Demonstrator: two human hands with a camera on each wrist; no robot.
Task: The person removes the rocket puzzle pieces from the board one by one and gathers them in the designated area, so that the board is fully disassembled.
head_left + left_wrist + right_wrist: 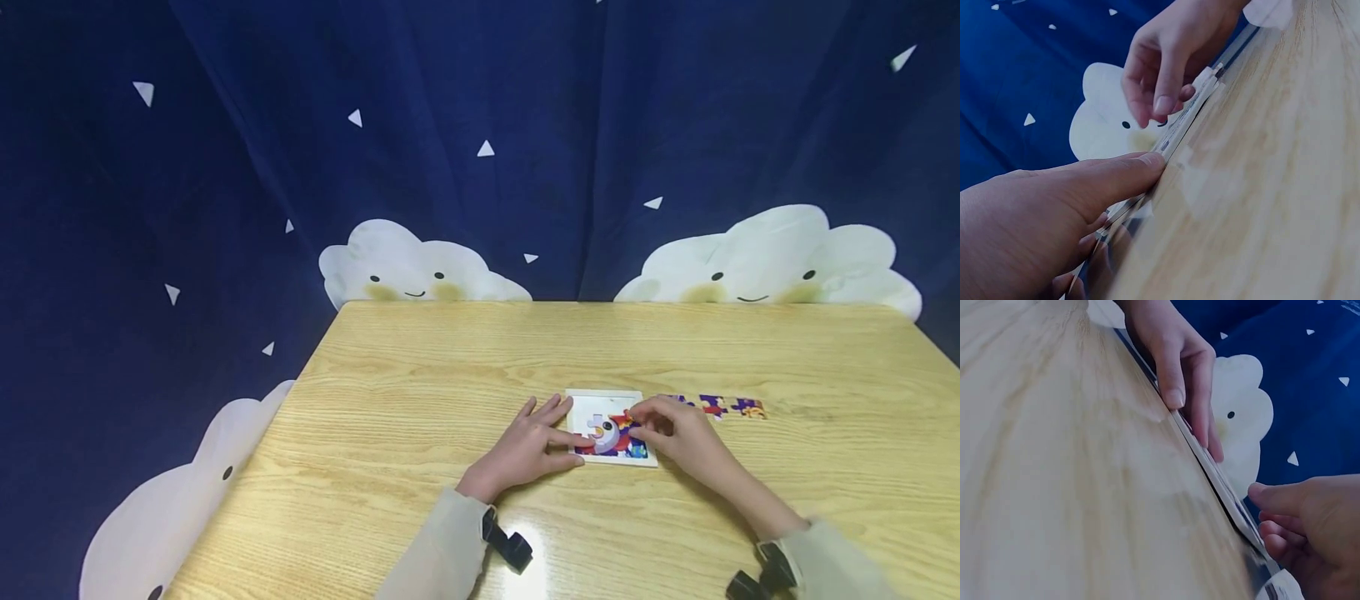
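A white-framed puzzle tray (611,463) lies on the table, with colourful pieces fitted in its lower and right parts around a round white shape. Spread fingers of the left hand (528,448) rest along the tray's left edge, one reaching onto the pieces; its thumb touches the near edge. Over the tray's right side is the right hand (686,433), fingers loosely bent, with a gap between thumb and forefinger. No piece shows between them. In the left wrist view, the left hand (1041,219) touches the tray's edge (1175,134) and the right hand (1179,56) hovers above it.
Loose puzzle pieces (712,406) lie in a row to the right of the tray, partly behind the right hand. The wooden table (390,383) ends at a dark blue curtain (465,75) printed with clouds and triangles.
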